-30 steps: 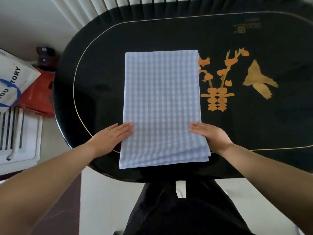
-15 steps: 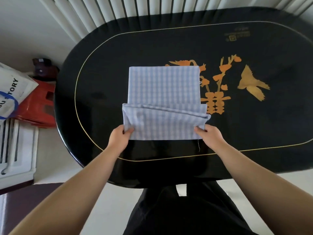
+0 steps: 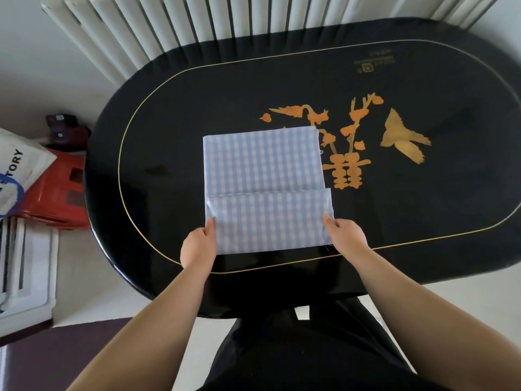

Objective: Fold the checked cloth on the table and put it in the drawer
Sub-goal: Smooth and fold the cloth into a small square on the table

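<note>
The table (image 3: 197, 114) is a black oval top with a thin gold border line. It fills most of the head view, with a gold and orange bird-and-blossom inlay (image 3: 366, 142) at about 2 o'clock from centre. A white radiator (image 3: 197, 21) runs behind the table at 12 o'clock. A red stool (image 3: 56, 193) and a white printed bag (image 3: 17, 170) stand on the floor at 9 o'clock.

The checked cloth (image 3: 262, 162) lies on the table just left of centre. It is a pale blue and white rectangle, already reduced to a compact stack of layers. Its near portion is turned up and over toward 12 o'clock, forming a flap whose free edge crosses the stack about halfway along its length. The right edge of the cloth touches the inlay.

The left hand (image 3: 197, 246) holds the near left corner of the flap at 7 o'clock, thumb on top of the fabric, fingers apparently underneath and out of sight. The right hand (image 3: 346, 238) holds the near right corner at 5 o'clock in the same pinch.

Task status, as judged from this position:
1. Earlier folds appear complete; the stack is narrow and layered.
2. The current fold is partly made. The flap covers only the near half and its edge has not reached the far edge.
3. Remaining: finish this fold, flatten it, then carry the cloth to the drawer.
4. No drawer is visible, so its location and state cannot be determined.
</note>
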The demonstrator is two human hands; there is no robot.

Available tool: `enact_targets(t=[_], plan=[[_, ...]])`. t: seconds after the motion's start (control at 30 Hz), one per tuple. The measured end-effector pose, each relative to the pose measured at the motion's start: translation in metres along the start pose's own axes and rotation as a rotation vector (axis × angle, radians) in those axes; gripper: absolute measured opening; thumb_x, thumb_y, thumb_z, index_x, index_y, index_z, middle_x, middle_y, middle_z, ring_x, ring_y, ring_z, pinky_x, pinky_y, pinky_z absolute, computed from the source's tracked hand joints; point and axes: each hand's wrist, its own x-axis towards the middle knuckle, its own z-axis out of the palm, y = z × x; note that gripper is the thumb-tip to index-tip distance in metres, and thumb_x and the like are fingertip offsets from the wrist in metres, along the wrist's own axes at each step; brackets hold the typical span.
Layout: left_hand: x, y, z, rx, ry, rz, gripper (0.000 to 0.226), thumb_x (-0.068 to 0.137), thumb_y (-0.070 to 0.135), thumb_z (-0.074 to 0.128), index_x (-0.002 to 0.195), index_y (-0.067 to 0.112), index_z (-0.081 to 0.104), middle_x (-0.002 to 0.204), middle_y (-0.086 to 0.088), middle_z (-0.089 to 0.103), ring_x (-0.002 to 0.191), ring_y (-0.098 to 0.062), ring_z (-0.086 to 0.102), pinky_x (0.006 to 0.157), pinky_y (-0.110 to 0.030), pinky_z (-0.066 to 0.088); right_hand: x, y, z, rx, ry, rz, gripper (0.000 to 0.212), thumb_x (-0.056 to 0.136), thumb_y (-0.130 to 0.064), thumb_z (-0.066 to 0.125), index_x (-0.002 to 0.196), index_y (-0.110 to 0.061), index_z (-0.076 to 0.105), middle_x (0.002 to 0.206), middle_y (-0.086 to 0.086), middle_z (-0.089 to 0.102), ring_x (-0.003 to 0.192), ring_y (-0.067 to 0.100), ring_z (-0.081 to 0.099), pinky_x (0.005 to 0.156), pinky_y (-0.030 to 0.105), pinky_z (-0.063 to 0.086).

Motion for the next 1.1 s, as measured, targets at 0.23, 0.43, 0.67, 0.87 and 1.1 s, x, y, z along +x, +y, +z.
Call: enact_targets(t=[0.23, 0.43, 0.67, 0.87, 1.1], plan=[[-0.022, -0.003, 0.008, 0.096, 0.414, 0.358, 0.036, 0.095, 0.027, 0.052, 0.129, 0.016, 0.044, 0.131, -0.006, 0.050, 0.113, -0.027, 0.054, 0.091, -0.045, 0.045, 0.002, 0.000, 0.000, -0.099, -0.013, -0.029, 0.047, 0.098, -0.045, 0.032, 0.075, -0.012, 0.055, 0.071, 0.004, 0.052, 0.065, 0.016, 0.055, 0.053, 0.025, 0.040], [-0.028, 0.047, 0.041, 0.702, -0.039, 0.930, 0.059, 0.096, 0.057, 0.012, 0.150, 0.041, -0.006, 0.160, 0.007, -0.015, 0.145, -0.029, -0.022, 0.115, -0.057, -0.011, 0.007, -0.010, 0.001, -0.132, -0.035, 0.051, 0.043, 0.096, -0.048, 0.035, 0.082, -0.013, 0.056, 0.072, 0.004, 0.052, 0.065, 0.017, 0.056, 0.057, 0.029, 0.044], [-0.011, 0.048, 0.056, 0.748, -0.096, 0.816, 0.061, 0.093, 0.063, 0.006, 0.144, 0.045, -0.021, 0.150, 0.014, -0.033, 0.144, -0.028, -0.025, 0.114, -0.059, -0.013, -0.010, -0.005, 0.018, -0.404, 0.474, -0.903, 0.044, 0.091, -0.026, 0.051, 0.133, -0.015, 0.045, 0.138, 0.006, 0.047, 0.131, 0.025, 0.037, 0.108, 0.049, 0.035], [0.001, 0.041, 0.046, 0.712, -0.125, 0.831, 0.065, 0.096, 0.058, 0.014, 0.150, 0.034, -0.013, 0.157, 0.010, -0.022, 0.146, -0.017, -0.019, 0.118, -0.043, -0.012, 0.036, -0.010, -0.009, -0.873, -0.061, -0.841, 0.064, 0.088, -0.062, 0.001, 0.146, -0.037, -0.013, 0.157, -0.010, -0.018, 0.143, 0.016, -0.023, 0.118, 0.052, -0.001], [0.032, 0.003, 0.000, 0.777, -0.140, 0.966, 0.071, 0.090, 0.064, 0.001, 0.148, 0.026, -0.015, 0.157, 0.008, -0.019, 0.143, -0.006, -0.024, 0.118, -0.026, -0.015, 0.063, 0.000, -0.048, -1.132, -0.237, -1.053, 0.097, 0.082, -0.078, 0.021, 0.143, -0.023, -0.029, 0.152, 0.000, -0.035, 0.139, 0.017, -0.033, 0.120, 0.041, -0.007]])
